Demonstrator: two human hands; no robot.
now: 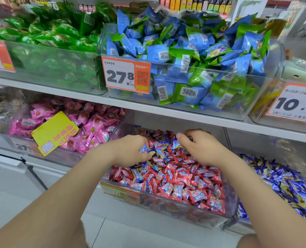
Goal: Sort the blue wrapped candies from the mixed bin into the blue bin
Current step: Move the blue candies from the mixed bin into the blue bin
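Observation:
The mixed bin [166, 205] is a clear tub on the lower shelf, filled mostly with red wrapped candies and some blue wrapped candies [160, 153] among them. My left hand [132, 149] is over its back left part, fingers curled round several blue candies. My right hand [198, 145] reaches into the back of the same bin with fingers bent down into the pile; what its fingertips hold is hidden. The blue bin [277, 185], full of blue and purple wrapped candies, stands directly to the right of the mixed bin.
Left of the mixed bin is a pink candy bin [80, 129] with a loose yellow tag [53, 133]. The upper shelf carries a green candy bin [46, 56] and a blue-green packet bin [193, 65] with a 27.8 price tag [125, 75]. White floor lies below.

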